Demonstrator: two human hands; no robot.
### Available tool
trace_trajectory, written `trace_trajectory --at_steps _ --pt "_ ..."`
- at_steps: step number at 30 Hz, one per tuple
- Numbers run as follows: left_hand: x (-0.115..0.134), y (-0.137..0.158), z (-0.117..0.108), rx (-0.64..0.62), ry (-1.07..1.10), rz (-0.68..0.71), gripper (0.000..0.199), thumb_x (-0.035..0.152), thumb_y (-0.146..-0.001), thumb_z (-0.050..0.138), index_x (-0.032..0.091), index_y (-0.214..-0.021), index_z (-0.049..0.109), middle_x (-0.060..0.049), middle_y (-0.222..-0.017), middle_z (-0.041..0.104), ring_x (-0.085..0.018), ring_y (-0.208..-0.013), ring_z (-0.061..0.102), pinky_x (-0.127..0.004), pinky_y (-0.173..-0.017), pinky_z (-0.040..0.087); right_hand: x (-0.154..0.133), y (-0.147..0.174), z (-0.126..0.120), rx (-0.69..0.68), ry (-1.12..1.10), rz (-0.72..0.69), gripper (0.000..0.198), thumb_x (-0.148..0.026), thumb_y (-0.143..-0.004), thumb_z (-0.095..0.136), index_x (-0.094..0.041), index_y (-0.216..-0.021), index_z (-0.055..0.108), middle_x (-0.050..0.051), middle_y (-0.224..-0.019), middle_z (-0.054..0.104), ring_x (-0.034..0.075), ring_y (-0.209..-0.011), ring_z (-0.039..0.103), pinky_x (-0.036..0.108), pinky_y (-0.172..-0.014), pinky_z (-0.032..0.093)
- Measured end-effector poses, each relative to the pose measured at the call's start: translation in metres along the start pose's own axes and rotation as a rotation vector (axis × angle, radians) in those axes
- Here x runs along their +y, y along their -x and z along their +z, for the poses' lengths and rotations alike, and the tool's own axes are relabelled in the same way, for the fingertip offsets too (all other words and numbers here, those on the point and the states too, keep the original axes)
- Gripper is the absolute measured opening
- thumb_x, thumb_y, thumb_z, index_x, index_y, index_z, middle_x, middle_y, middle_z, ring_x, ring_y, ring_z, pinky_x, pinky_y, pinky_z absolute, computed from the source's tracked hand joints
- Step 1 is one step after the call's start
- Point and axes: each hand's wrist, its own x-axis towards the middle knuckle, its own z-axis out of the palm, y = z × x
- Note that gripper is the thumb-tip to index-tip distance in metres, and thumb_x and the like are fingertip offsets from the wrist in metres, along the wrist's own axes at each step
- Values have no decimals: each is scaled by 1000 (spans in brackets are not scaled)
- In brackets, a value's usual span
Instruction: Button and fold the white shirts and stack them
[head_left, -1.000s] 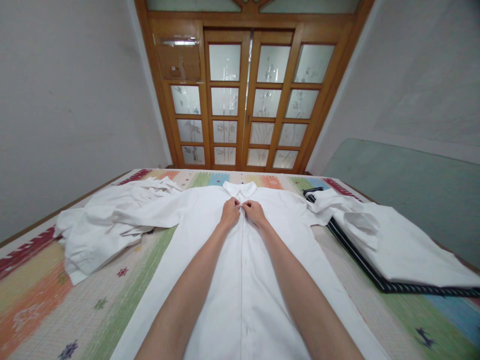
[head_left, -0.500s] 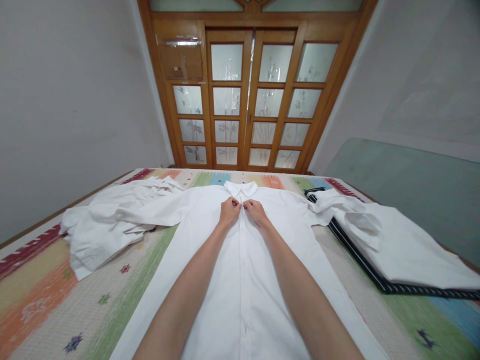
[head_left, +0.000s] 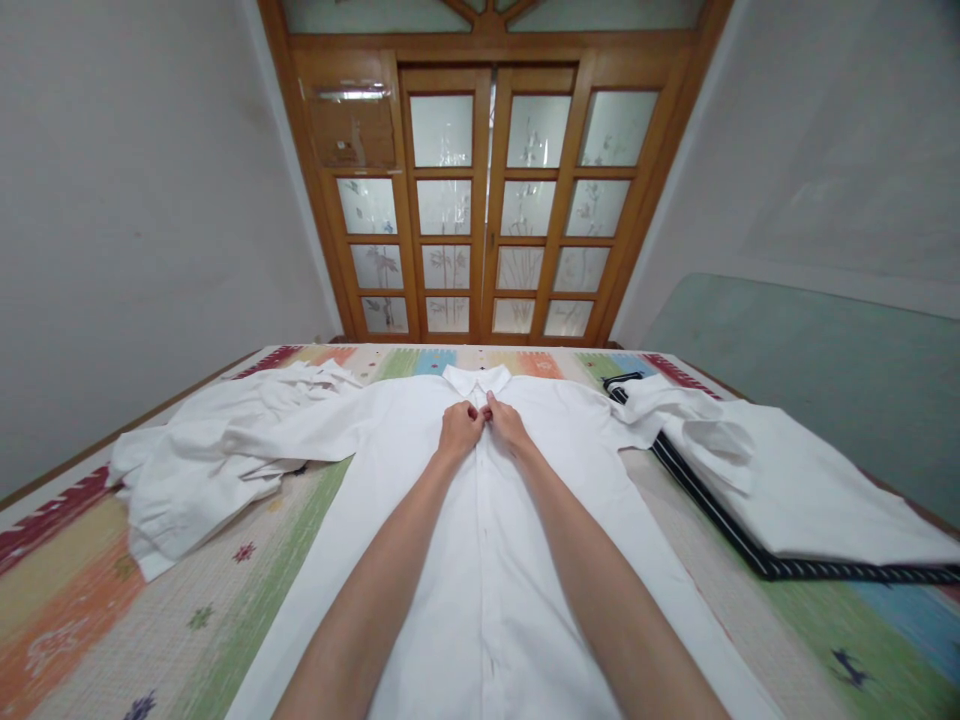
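Note:
A white collared shirt [head_left: 420, 520] lies spread face up, its collar [head_left: 477, 380] pointing away from me and its front placket running down the middle. Just below the collar, my left hand [head_left: 459, 428] is closed, pinching the placket edge. My right hand [head_left: 507, 420] meets it from the other side, thumb raised and fingers curled on the placket. Any button between the fingertips is too small and covered to make out.
Crumpled white cloth [head_left: 195, 470] lies at the left by the shirt's sleeve. At the right, a folded white garment [head_left: 810, 480] rests on a black striped one [head_left: 750, 555]. A patterned cover [head_left: 247, 590] lies beneath everything. Wooden glazed doors [head_left: 480, 200] stand beyond.
My hands have come closer together at the placket, and my right thumb has lifted. The whole view has shifted slightly; the shirt lies as before.

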Motion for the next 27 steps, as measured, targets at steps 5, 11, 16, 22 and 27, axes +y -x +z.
trace_trajectory --at_steps 5,11,16,22,27 --pt "0 0 -2 -16 -58 31 13 18 -82 57 15 -73 65 -8 -77 70 -18 -74 64 -27 -71 44 -9 3 -2 6 -45 54 68 -57 -98 18 -22 -73 71 3 -78 71 16 -81 63 25 -80 41" --pt "0 1 -2 -29 -59 12 11 16 -82 56 16 -74 63 -9 -77 70 -19 -75 64 -28 -71 44 -15 6 -4 14 -15 75 71 -52 -100 13 -22 -72 72 4 -81 72 16 -82 64 26 -80 41" --pt "-1 2 1 -30 -83 20 12 17 -83 55 17 -73 61 -8 -78 69 -20 -78 64 -28 -72 44 -13 6 -2 33 -3 46 67 -47 -101 16 -22 -70 70 4 -79 72 16 -81 64 26 -80 41" --pt "-2 1 4 -40 -81 44 12 18 -84 54 19 -73 58 -6 -75 66 -19 -77 62 -29 -72 44 -11 5 1 96 56 66 44 -34 -95 36 -19 -70 69 8 -80 72 17 -80 63 26 -77 43" --pt "-4 0 5 -49 -57 56 13 14 -83 52 20 -71 56 -4 -72 64 -18 -77 61 -29 -73 44 -13 6 0 113 103 65 23 -21 -81 50 -19 -72 70 5 -78 72 16 -76 62 24 -71 43"
